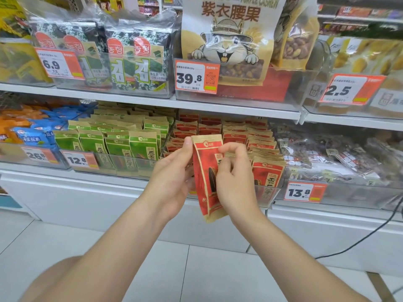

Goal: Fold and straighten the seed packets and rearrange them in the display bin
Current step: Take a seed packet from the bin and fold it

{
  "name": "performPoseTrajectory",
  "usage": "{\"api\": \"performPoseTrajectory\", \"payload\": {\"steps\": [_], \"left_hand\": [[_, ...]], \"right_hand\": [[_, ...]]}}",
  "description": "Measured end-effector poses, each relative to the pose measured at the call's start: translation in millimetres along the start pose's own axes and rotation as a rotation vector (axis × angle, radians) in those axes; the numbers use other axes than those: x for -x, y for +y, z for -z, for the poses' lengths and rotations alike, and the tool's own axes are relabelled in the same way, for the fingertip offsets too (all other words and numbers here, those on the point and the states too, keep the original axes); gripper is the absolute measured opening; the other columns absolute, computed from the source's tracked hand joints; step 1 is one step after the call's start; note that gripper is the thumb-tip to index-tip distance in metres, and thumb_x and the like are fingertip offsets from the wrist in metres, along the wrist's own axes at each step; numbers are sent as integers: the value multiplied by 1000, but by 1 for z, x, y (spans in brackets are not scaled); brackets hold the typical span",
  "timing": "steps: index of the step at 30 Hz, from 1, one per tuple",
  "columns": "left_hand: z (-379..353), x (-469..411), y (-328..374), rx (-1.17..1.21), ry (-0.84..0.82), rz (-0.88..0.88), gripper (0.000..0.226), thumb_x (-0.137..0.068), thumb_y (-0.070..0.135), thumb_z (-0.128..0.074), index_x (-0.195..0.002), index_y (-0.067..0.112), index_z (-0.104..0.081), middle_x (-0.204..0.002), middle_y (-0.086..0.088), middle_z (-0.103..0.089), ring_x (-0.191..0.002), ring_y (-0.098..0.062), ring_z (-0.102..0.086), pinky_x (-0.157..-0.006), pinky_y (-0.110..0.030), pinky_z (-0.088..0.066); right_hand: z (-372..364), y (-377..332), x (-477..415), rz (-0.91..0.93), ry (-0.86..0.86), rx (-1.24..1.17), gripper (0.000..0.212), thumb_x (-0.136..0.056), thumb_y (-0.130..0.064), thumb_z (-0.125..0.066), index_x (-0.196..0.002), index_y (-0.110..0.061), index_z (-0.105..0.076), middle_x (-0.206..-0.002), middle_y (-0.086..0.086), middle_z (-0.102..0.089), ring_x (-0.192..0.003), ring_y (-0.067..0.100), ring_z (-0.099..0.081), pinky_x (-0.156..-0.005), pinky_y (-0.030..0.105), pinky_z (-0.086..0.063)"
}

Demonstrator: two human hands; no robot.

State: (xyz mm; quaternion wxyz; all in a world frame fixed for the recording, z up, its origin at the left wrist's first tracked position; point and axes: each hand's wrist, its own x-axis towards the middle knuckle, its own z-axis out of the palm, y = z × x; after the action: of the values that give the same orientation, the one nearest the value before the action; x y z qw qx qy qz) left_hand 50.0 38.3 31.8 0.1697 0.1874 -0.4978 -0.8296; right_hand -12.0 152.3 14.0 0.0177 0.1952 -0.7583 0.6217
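Observation:
A red and tan seed packet hangs upright in front of the clear display bin. My left hand grips its left edge, thumb up near the packet's top corner. My right hand pinches the packet's right side with curled fingers, covering part of its front. Behind my hands, several more red seed packets stand in rows inside the bin, some leaning unevenly. The lower part of the held packet sticks out below both hands.
Green seed packets fill the bin to the left, blue and orange bags beyond them. Clear bags of snacks lie to the right. The upper shelf carries seaweed packs and cashew bags. A black cable trails down at right.

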Motion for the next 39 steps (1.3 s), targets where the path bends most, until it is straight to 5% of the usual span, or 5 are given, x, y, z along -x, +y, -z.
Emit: {"api": "performPoseTrajectory", "payload": {"steps": [4,8,26,33,39], "left_hand": [[0,3,-3,-107,45,-151,48,-106,50,-55,-115,9,-78,-108,-17,-80,-87,-21,-72,-75,-36,-56],[2,4,-3,-162,26,-216,45,-105,45,-59,-113,4,-77,-108,-19,-80,-91,-21,-75,-73,-29,-62],[8,5,2,-361,49,-402,15,-103,19,-70,-102,7,-80,-93,-9,-81,-83,-19,-79,-71,-29,-64],[2,12,-2,-392,1,-339,11,-99,12,-76,-97,1,-77,-87,-10,-81,-79,-23,-80,-67,-39,-67],[10,3,0,-341,148,-438,16,-103,19,-72,-93,8,-77,-88,-11,-81,-83,-27,-79,-72,-44,-66]], "right_hand": [[-6,-8,4,-46,-98,-105,3,-105,-40,-54,-108,-38,-55,-99,-2,-74,-89,21,-73,-84,56,-60],[-6,-9,8,-6,-197,-123,37,-91,-70,-65,-112,-44,-49,-97,-16,-72,-90,17,-74,-83,48,-62],[-8,3,-2,-381,-287,-628,28,-104,-38,-68,-116,-14,-75,-127,25,-73,-127,46,-66,-116,63,-47],[-2,-2,-4,-343,-211,-562,40,-95,-52,-76,-106,-14,-72,-109,28,-75,-101,52,-71,-101,71,-53],[16,-11,-1,52,-358,-66,37,-93,-45,-79,-117,-32,-54,-107,-17,-73,-87,18,-77,-75,44,-65]]}}
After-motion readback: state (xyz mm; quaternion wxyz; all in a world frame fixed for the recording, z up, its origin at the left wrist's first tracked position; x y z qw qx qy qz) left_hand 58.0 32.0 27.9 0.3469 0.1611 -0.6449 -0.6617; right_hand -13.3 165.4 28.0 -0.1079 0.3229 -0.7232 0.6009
